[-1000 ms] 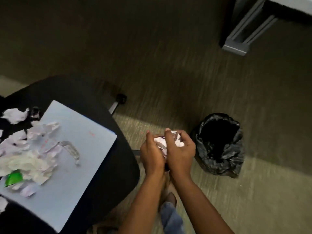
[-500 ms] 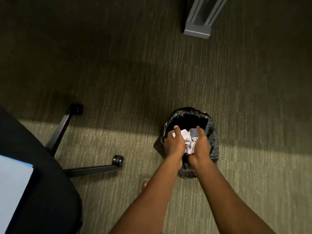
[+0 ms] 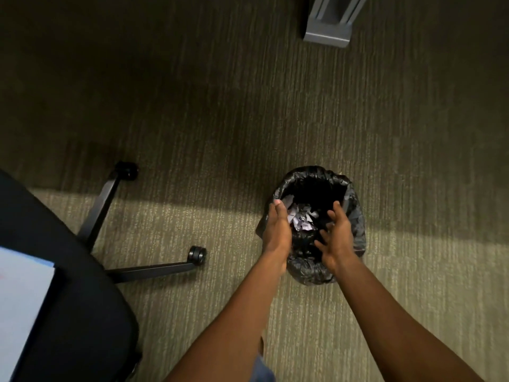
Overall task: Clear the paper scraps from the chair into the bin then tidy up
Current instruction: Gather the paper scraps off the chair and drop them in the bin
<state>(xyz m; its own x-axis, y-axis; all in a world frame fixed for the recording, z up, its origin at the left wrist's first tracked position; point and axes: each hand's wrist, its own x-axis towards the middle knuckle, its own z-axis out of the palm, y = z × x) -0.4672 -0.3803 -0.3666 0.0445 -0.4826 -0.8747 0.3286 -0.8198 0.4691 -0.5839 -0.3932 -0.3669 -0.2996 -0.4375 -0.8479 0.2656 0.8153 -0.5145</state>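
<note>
Over the bin's mouth: both hands hang above the bin [image 3: 316, 224], a small pail lined with a black bag [image 3: 355, 216], standing on the carpet [image 3: 248, 119] well apart from the chair [image 3: 68, 285].

Left hand [image 3: 276, 232]: fingers straight and together, palm turned inward, at the bin's left rim; it grips nothing.

Right hand [image 3: 337, 238]: fingers spread and loose, over the right and near rim; it too is empty.

Change: half a second ago the two hands were pressed together around a wad of white paper above the bin; now they have parted and the wad is out of them.

Paper scraps [image 3: 301, 220]: pale crumpled pieces lie inside the bag, toward its left side, between the hands and below them. Whether they have settled or are in mid-fall cannot be told from this dim view.

Chair: only its right edge and two castor legs [image 3: 148, 268] show at the left border of the view; a pale blue sheet [image 3: 22, 304] lies on the seat, its right corner visible.

Scraps on the seat: the part of the chair that carried the heap a second ago now lies outside the view, so what remains there cannot be seen.

Meaning for the task: one handful appears delivered. Judging from that heap, more trips to the chair are probably needed before the tidying.

Other: a grey furniture foot [image 3: 327, 26] stands at the top edge.
</note>
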